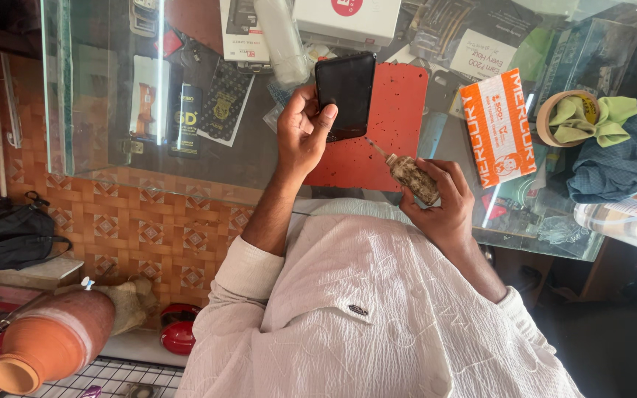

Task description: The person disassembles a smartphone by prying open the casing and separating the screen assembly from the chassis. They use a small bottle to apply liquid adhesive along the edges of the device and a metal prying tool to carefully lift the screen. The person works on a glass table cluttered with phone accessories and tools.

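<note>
White shirt (377, 309) nearest; left fingers (324, 118) gripping phone (345, 94), right fingers (447, 177) around dropper bottle (411, 175), red mat (392, 125) beneath.

Glossy black glass is seen on the phone (345, 92) held in the left hand (300, 136). A small grimy plastic dropper bottle (413, 177) is gripped by the right hand (444, 206). Below both hands, a matt red mat (399, 110) lies on the smooth, reflective glass counter (208, 158). Right of the hands, matt crumpled cloth (617, 158) is seen.

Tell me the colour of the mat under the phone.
Red, speckled with dark spots; the mat lies on the glass counter, seen best in the head view.
</note>
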